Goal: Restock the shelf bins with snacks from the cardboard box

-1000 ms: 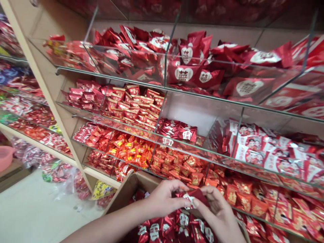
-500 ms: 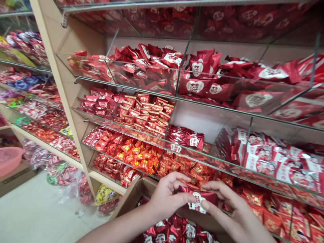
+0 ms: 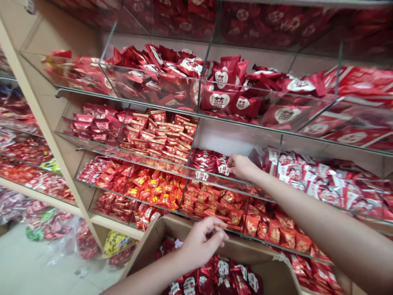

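My right hand [image 3: 243, 167] reaches into a shelf compartment, its fingers pinched at the edge of a dark red candy packet [image 3: 223, 164] with a white label. This packet sits at the right end of similar dark red packets [image 3: 203, 159] set in rows. My left hand [image 3: 205, 241] hovers above an open cardboard box [image 3: 264, 262], fingers loosely curled and thumb apart, with nothing visible in it. Inside the box lie many dark red packets [image 3: 223, 268] with white labels.
Clear shelf fronts and dividers surround the compartments. Gold-edged red packets [image 3: 156, 133] fill the compartment to the left, white-and-red packets [image 3: 319, 180] the one to the right. Orange-red candies [image 3: 215, 200] lie below. Bagged candies [image 3: 118, 243] rest by the floor [image 3: 61, 270].
My right hand has moved from above the box up into the shelf compartment. The packet both hands held has left my left hand, which is now lower. The view has shifted right.
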Action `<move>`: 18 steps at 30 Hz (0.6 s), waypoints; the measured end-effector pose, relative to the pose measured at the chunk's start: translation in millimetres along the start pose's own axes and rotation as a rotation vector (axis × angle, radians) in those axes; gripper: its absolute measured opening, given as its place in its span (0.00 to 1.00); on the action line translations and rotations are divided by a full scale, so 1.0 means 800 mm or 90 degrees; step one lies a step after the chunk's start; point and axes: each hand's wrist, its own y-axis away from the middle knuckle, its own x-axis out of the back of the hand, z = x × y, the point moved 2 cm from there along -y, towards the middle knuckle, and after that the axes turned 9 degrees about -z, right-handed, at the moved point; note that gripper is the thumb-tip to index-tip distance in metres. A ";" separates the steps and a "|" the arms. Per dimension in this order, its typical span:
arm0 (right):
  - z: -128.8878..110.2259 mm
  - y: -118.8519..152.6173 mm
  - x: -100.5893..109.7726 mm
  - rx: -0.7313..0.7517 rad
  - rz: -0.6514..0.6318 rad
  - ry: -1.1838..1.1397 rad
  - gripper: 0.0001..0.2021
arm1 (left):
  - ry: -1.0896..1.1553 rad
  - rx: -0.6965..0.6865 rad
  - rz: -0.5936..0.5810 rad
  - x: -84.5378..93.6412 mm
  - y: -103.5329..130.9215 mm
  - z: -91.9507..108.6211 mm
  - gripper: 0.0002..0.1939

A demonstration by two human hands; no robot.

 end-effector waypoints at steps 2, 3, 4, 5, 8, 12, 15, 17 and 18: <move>-0.004 -0.008 -0.007 0.013 -0.014 0.027 0.08 | -0.031 0.016 -0.025 0.000 -0.001 -0.007 0.08; -0.004 -0.011 -0.008 0.023 -0.020 0.045 0.09 | -0.051 0.026 -0.041 0.000 -0.001 -0.009 0.08; -0.005 -0.012 -0.007 0.032 -0.023 0.063 0.10 | -0.077 0.035 -0.057 -0.001 -0.001 -0.011 0.08; -0.005 -0.013 -0.006 0.042 -0.022 0.081 0.11 | -0.112 0.043 -0.074 -0.001 0.000 -0.013 0.08; -0.006 -0.016 -0.004 0.070 -0.011 0.126 0.13 | -0.250 0.037 -0.115 -0.003 0.003 -0.015 0.10; -0.011 -0.023 -0.007 0.110 -0.011 0.156 0.11 | -0.419 -0.010 -0.204 -0.006 0.007 -0.021 0.12; -0.009 -0.028 -0.004 0.119 -0.024 0.161 0.13 | -0.527 -0.003 -0.324 -0.008 0.011 -0.035 0.12; -0.005 -0.023 0.006 0.112 -0.029 0.163 0.14 | -0.603 0.054 -0.410 -0.009 0.016 -0.051 0.14; -0.004 -0.014 0.014 0.112 -0.010 0.160 0.14 | -0.639 0.101 -0.448 -0.009 0.019 -0.061 0.16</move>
